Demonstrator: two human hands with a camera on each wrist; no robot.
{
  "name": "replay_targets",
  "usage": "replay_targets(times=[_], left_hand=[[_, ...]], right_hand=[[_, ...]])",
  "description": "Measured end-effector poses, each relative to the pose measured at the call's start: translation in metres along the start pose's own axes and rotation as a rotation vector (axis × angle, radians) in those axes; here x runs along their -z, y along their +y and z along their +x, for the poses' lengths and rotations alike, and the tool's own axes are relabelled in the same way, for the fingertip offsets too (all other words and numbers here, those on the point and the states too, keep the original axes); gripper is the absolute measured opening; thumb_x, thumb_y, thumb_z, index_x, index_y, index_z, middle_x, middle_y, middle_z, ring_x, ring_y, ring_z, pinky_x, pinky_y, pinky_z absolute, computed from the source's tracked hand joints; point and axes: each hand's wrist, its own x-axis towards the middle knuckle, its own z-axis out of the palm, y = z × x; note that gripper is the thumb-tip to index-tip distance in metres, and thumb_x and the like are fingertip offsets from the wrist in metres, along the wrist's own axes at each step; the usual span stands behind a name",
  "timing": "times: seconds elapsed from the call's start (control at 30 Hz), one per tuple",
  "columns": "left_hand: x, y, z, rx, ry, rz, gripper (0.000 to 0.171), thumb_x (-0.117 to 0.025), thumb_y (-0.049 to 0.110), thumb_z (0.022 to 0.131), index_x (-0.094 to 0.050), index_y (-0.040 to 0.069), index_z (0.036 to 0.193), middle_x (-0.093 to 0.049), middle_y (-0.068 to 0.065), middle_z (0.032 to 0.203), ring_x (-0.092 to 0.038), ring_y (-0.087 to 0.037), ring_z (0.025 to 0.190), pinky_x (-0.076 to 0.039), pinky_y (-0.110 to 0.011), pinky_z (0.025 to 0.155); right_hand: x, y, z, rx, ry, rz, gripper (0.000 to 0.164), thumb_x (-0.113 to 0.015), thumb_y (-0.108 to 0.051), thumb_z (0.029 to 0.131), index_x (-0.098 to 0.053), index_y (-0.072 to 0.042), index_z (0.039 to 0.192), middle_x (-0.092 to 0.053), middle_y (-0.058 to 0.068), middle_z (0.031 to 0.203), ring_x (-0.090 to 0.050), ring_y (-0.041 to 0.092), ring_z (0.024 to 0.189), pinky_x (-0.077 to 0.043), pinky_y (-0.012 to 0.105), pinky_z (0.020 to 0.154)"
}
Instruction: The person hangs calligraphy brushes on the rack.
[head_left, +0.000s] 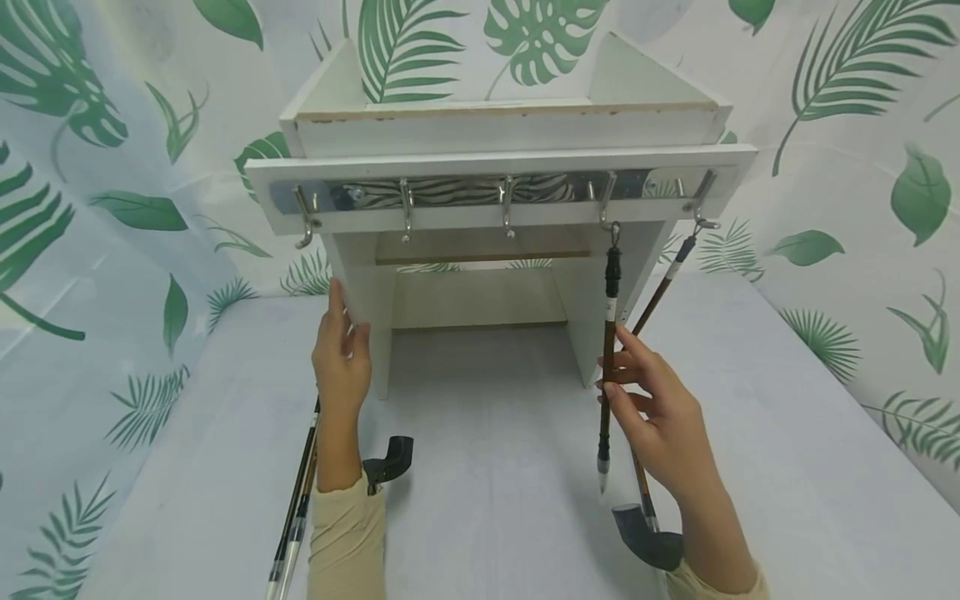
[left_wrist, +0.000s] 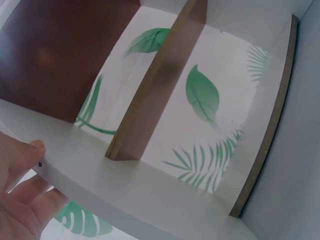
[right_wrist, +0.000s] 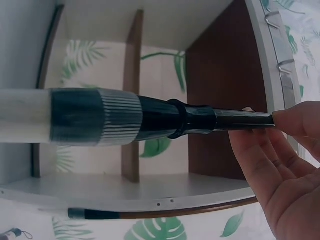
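With thumb and fingertips my right hand (head_left: 660,408) pinches the brown shaft of a calligraphy brush (head_left: 603,425). Its loop hangs on the fourth hook (head_left: 608,200) from the left, and its pale tip points down. Behind it a second calligraphy brush (head_left: 662,287) hangs slanting from the far right hook (head_left: 703,196). At the other side, my left hand (head_left: 341,367) rests against the left side panel (head_left: 371,287) of a white shelf unit. Its fingers lie fairly straight along the outside, and the thumb (left_wrist: 32,149) touches the front edge.
Several more brushes (head_left: 303,475) lie on the pale table (head_left: 480,500) beside my left forearm. Across the shelf's front runs a white rail (head_left: 457,221) of metal hooks. A brown inner board (left_wrist: 165,75) spans the shelf. Leaf-patterned cloth (head_left: 847,192) hangs behind.
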Motion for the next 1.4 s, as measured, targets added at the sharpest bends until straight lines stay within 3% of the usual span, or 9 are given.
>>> replay_targets(times=[0.4, 0.87, 1.13, 1.3, 1.4], left_hand=[[0.000, -0.002, 0.000, -0.008, 0.007, -0.003, 0.069, -0.049, 0.001, 0.091, -0.019, 0.031, 0.145, -0.046, -0.023, 0.128, -0.050, -0.040, 0.117, -0.051, -0.048, 0.088], [0.000, 0.000, 0.000, 0.014, 0.001, -0.006, 0.065, -0.049, 0.002, 0.092, -0.021, 0.023, 0.146, -0.047, -0.024, 0.126, -0.050, -0.040, 0.117, -0.051, -0.047, 0.089], [0.000, -0.001, 0.000, 0.026, -0.007, -0.003, 0.063, -0.049, 0.001, 0.091, -0.021, 0.017, 0.146, -0.046, -0.023, 0.127, -0.049, -0.039, 0.118, -0.050, -0.046, 0.090], [0.000, 0.000, 0.000, 0.030, -0.011, -0.011, 0.062, -0.049, -0.001, 0.091, -0.022, 0.013, 0.145, -0.046, -0.024, 0.127, -0.049, -0.040, 0.118, -0.050, -0.045, 0.090], [0.000, 0.000, 0.000, 0.035, -0.010, -0.014, 0.061, -0.049, -0.002, 0.091, -0.023, 0.010, 0.145, -0.047, -0.024, 0.126, -0.049, -0.040, 0.117, -0.050, -0.045, 0.090]], right_hand=[[-0.006, 0.005, 0.001, 0.013, -0.007, -0.005, 0.071, -0.061, 0.021, 0.071, -0.040, -0.002, 0.136, -0.060, 0.014, 0.099, -0.053, -0.011, 0.088, -0.046, 0.000, 0.074], [-0.009, 0.012, 0.000, -0.086, -0.023, -0.030, 0.069, -0.060, 0.015, 0.077, -0.039, -0.008, 0.138, -0.061, 0.015, 0.098, -0.050, -0.014, 0.089, -0.044, -0.002, 0.073], [-0.015, 0.022, -0.002, -0.105, -0.052, -0.062, 0.056, -0.057, 0.006, 0.083, -0.041, -0.004, 0.135, -0.063, 0.013, 0.096, -0.059, 0.009, 0.082, -0.045, 0.000, 0.068], [-0.017, 0.029, -0.002, -0.104, -0.064, -0.084, 0.053, -0.059, 0.008, 0.080, -0.044, 0.001, 0.131, -0.063, 0.013, 0.093, -0.058, 0.009, 0.082, -0.045, 0.000, 0.068], [-0.019, 0.033, -0.002, -0.127, -0.095, -0.112, 0.049, -0.060, 0.007, 0.080, -0.046, 0.004, 0.128, -0.063, 0.013, 0.093, -0.058, 0.014, 0.082, -0.049, 0.006, 0.066]])
